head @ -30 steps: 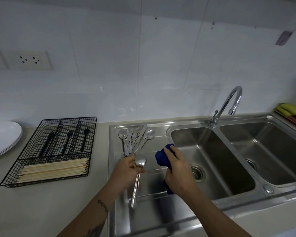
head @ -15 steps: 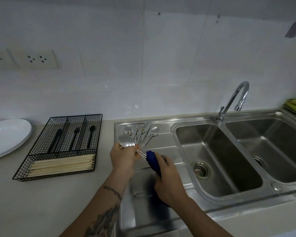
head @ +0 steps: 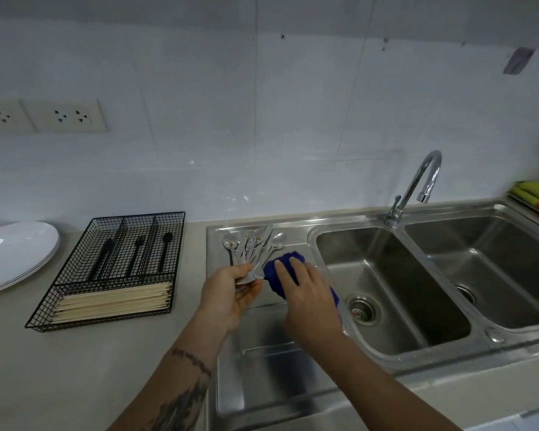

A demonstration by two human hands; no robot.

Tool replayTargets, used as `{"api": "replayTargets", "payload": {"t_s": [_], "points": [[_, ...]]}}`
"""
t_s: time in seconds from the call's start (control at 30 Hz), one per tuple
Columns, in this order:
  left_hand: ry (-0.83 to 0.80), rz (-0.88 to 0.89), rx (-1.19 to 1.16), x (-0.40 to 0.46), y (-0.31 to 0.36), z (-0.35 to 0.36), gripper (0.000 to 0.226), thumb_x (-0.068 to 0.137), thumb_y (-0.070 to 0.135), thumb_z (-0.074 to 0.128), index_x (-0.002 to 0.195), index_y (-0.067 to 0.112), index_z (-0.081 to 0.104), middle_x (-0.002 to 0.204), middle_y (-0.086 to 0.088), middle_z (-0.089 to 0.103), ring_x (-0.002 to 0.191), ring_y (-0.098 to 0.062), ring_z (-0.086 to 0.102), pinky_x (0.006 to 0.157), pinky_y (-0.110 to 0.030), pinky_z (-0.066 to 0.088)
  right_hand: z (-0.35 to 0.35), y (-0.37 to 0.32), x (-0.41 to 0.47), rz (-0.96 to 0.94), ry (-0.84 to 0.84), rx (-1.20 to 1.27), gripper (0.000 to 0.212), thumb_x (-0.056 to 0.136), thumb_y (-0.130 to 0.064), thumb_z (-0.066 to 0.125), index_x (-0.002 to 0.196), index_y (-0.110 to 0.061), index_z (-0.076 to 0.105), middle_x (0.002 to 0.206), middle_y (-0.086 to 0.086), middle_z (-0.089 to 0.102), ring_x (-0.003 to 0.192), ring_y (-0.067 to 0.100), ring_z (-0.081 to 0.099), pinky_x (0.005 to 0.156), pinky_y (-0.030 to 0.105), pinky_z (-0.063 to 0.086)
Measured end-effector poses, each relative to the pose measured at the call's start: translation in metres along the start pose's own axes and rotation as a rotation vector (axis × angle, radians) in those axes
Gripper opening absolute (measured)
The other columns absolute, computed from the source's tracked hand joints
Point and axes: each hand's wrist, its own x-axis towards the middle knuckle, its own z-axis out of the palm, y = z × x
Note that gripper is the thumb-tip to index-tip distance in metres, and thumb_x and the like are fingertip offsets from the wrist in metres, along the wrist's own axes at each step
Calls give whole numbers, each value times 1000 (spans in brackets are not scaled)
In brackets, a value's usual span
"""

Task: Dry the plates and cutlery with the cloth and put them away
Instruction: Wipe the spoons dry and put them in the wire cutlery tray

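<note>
Pale grey stone desk (head: 112,365) carrying stacked white oval plates (head: 16,253) at far left, black wire-mesh cutlery tray (head: 75,318) beside them, stainless-steel double sink unit (head: 293,362) set in to the right.

Two hands (head: 231,293), one cloth (head: 277,272), three black utensils (head: 136,255), two basins (head: 395,284).

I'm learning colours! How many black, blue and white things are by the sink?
Black: 4, the wire tray and three utensils in it.
Blue: 1, the cloth.
White: 1 stack of plates; number unclear.
Total: 6.
</note>
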Motion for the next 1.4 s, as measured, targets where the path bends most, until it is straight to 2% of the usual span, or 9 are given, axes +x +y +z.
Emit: {"api": "replayTargets", "payload": {"t_s": [0.17,0.4,0.53,0.67,0.77,0.97,1.1,1.27,1.4], "points": [[-15,-36,-107,-3,-2,-7,14,89,1,57,95,-4,69,86,-16,67,74,-24,65,59,-28,59,3,21,5,-82,67,48,76,57,-5,77,127,-22,53,117,2,58,102,26,55,87,43,48],[-343,156,67,-13,-5,-15,23,95,6,55,113,-8,61,104,-20,67,101,-30,67,89,-34,57,-11,40,9,43,-12,261,57,71,0,60,119,-29,60,105,-4,56,91,17,50,71,24,37],[-61,394,335,-10,-14,-12,16,98,5,55,101,5,70,93,-16,75,86,-25,75,75,-29,60,-15,32,8,72,-1,245,59,72,0,59,125,-26,58,111,0,58,97,21,51,78,29,43],[178,489,397,-2,-22,-6,16,95,10,56,96,6,72,80,-11,75,70,-21,75,67,-32,60,-6,2,-1,-25,53,106,86,56,-3,76,137,-13,49,134,12,52,119,34,50,98,48,47],[220,437,322,5,-15,-11,12,93,8,57,91,9,69,77,-12,75,69,-22,74,65,-31,59,9,-9,-6,-120,-4,-7,103,43,-11,87,138,-10,46,137,15,52,122,38,52,100,50,45],[259,325,274,23,-11,-30,6,94,10,59,96,7,65,75,-12,75,69,-21,74,70,-33,60,15,-1,1,-71,-80,-5,97,50,-9,86,138,-12,46,134,12,54,124,36,51,101,49,43],[302,321,242,32,-9,-29,15,95,16,60,80,14,65,70,-8,75,71,-20,74,76,-36,61,25,-21,10,-143,-99,-28,102,46,-19,91,137,-15,45,133,8,56,121,32,52,97,48,48],[463,369,119,54,11,-53,17,93,12,57,79,7,65,59,-7,69,58,-21,68,74,-40,60,37,2,22,-146,-225,-14,88,74,-15,72,149,-21,27,151,3,34,137,26,30,113,39,28],[541,376,96,87,42,-76,23,94,13,52,79,2,64,67,-12,68,54,-19,63,67,-35,57,45,4,44,-116,-232,-7,88,59,-5,77,140,-18,45,134,6,54,122,27,49,100,40,46]]}}
